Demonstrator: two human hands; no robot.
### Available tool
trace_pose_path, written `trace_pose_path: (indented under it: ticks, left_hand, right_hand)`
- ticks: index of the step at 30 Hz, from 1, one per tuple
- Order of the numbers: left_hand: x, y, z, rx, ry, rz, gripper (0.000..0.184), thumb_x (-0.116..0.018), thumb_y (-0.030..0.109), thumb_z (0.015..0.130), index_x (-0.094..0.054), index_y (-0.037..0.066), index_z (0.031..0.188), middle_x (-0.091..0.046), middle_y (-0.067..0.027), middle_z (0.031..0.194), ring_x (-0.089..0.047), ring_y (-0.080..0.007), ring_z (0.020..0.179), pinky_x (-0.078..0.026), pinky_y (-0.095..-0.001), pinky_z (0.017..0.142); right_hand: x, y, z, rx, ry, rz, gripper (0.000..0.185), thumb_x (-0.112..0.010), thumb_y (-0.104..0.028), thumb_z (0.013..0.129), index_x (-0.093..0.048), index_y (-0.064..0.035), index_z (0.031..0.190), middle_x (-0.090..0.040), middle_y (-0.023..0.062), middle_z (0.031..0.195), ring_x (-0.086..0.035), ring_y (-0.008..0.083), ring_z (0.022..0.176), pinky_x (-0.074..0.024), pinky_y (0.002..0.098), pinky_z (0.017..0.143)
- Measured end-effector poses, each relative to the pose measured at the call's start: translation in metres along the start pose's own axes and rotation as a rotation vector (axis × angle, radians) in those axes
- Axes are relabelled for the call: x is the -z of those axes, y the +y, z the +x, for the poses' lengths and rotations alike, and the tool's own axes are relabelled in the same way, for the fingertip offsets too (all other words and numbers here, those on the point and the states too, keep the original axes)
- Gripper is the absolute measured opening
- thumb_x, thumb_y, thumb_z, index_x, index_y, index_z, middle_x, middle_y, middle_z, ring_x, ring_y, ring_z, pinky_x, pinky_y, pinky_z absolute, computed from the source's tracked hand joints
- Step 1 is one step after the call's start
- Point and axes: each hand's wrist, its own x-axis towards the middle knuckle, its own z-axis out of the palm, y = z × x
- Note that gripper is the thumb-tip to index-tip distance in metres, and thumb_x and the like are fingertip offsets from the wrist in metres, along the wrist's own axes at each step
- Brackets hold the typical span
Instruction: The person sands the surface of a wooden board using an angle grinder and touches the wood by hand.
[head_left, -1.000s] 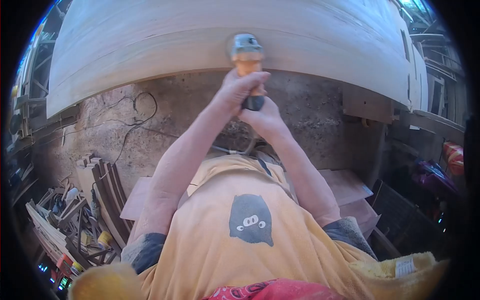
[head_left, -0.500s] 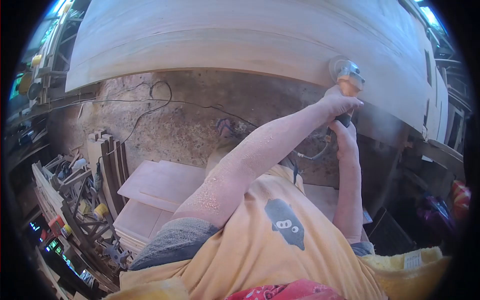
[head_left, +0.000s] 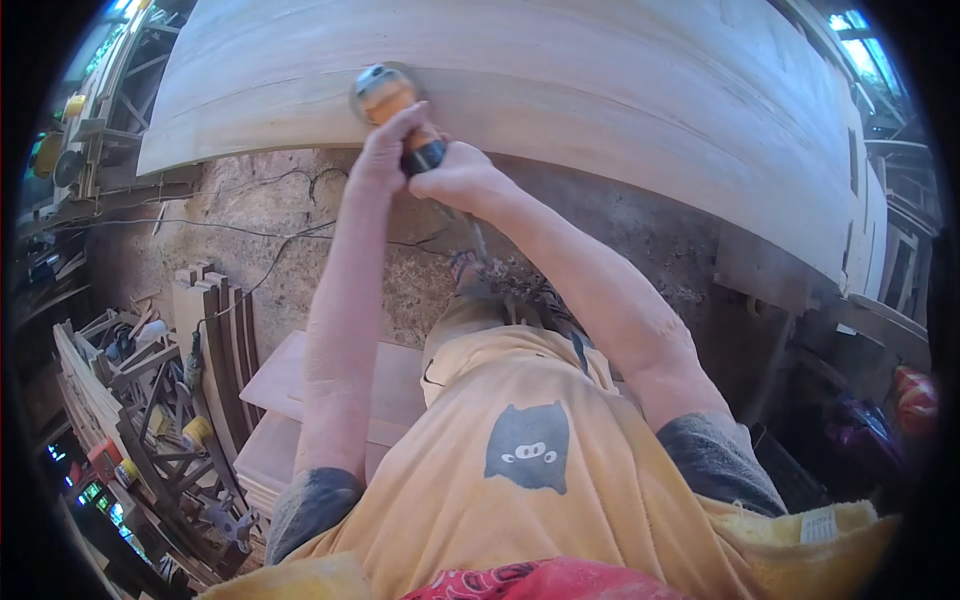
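An orange angle grinder (head_left: 392,100) with a dark rear end lies against the big pale wooden panel (head_left: 600,100) near its front edge, left of centre. My left hand (head_left: 383,152) is closed round the grinder's orange body. Just to its right, my right hand (head_left: 458,176) grips the dark rear end. The round disc is partly hidden under the grinder's head, and its edge is blurred. A cord hangs down from the tool behind my right wrist.
A black cable (head_left: 270,235) crosses the dusty floor. Flat boards (head_left: 275,445) are stacked at lower left, beside upright wooden strips (head_left: 215,325) and a cluttered rack (head_left: 150,400) with yellow tape rolls. A red-patterned bundle (head_left: 915,400) lies at far right.
Both my hands have carried the angle grinder from the panel's right part to its left part, along the front edge. My torso has turned with it. The dust haze at right has thinned.
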Motion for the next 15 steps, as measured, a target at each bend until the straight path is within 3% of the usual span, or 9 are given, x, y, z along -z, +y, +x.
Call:
trace_pose_path:
  ticks: [4, 7, 10, 12, 13, 14, 15]
  left_hand:
    - [0.028, 0.025, -0.005, 0.039, -0.049, -0.064, 0.032, -0.082, 0.017, 0.088, -0.058, 0.003, 0.104, -0.065, -0.0119, 0.087, -0.069, -0.0257, 0.078, -0.062, -0.0401, 0.074]
    - [0.011, 0.005, -0.008, 0.070, -0.108, -0.007, 0.029, -0.080, 0.020, 0.091, -0.061, 0.004, 0.106, -0.067, -0.0106, 0.089, -0.069, -0.0217, 0.079, -0.060, -0.0361, 0.074]
    - [-0.019, -0.042, -0.004, 0.119, -0.283, 0.136, 0.029, -0.076, 0.027, 0.095, -0.062, 0.005, 0.108, -0.069, -0.0103, 0.096, -0.071, -0.0205, 0.086, -0.059, -0.0325, 0.079]
    - [-0.060, -0.079, -0.015, 0.141, -0.343, 0.300, 0.027, -0.072, 0.031, 0.099, -0.064, 0.006, 0.106, -0.068, -0.0061, 0.094, -0.069, -0.0179, 0.087, -0.057, -0.0319, 0.081]
    - [-0.080, -0.097, -0.020, 0.073, -0.336, 0.541, 0.032, -0.071, 0.032, 0.099, -0.065, 0.003, 0.112, -0.070, -0.0070, 0.098, -0.069, -0.0206, 0.094, -0.056, -0.0345, 0.085]
    - [-0.096, -0.110, -0.021, -0.003, -0.322, 0.781, 0.037, -0.070, 0.033, 0.100, -0.065, 0.001, 0.118, -0.072, -0.0078, 0.101, -0.069, -0.0232, 0.100, -0.056, -0.0372, 0.090]
    - [-0.107, -0.113, -0.019, -0.258, -0.336, 1.051, 0.042, -0.067, 0.036, 0.101, -0.063, 0.002, 0.125, -0.070, -0.0099, 0.112, -0.065, -0.0258, 0.111, -0.052, -0.0399, 0.096]
  right_hand:
    - [-0.026, -0.011, 0.023, 0.126, 0.069, -0.071, 0.060, -0.081, -0.033, 0.062, -0.071, 0.0037, 0.108, -0.075, 0.0147, 0.093, -0.074, 0.0206, 0.087, -0.0568, 0.0319, 0.078]
    - [-0.006, -0.010, 0.008, -0.010, 0.006, 0.001, 0.056, -0.082, -0.027, 0.063, -0.072, 0.0030, 0.109, -0.074, 0.0134, 0.097, -0.072, 0.0204, 0.090, -0.0551, 0.0311, 0.080]
    - [0.012, 0.043, -0.011, 0.107, 0.109, 0.367, 0.050, -0.081, -0.017, 0.064, -0.072, 0.0018, 0.109, -0.073, 0.0107, 0.094, -0.070, 0.0201, 0.089, -0.0539, 0.0329, 0.079]
    - [0.035, 0.079, -0.044, 0.063, 0.191, 0.544, 0.041, -0.078, -0.009, 0.069, -0.071, 0.0002, 0.109, -0.073, 0.0084, 0.094, -0.068, 0.0193, 0.085, -0.0528, 0.0344, 0.078]
    - [0.047, 0.083, -0.070, 0.056, 0.318, 0.592, 0.036, -0.077, -0.008, 0.071, -0.070, 0.0003, 0.105, -0.071, 0.0087, 0.092, -0.067, 0.0194, 0.079, -0.0546, 0.0354, 0.073]
    - [0.062, 0.084, -0.097, 0.052, 0.440, 0.638, 0.031, -0.076, -0.008, 0.073, -0.068, 0.0003, 0.102, -0.070, 0.0090, 0.089, -0.067, 0.0195, 0.072, -0.0565, 0.0363, 0.067]
    - [0.081, 0.092, -0.119, -0.009, 0.496, 0.642, 0.029, -0.075, -0.008, 0.075, -0.065, 0.0001, 0.101, -0.067, 0.0081, 0.086, -0.065, 0.0193, 0.066, -0.0572, 0.0365, 0.059]
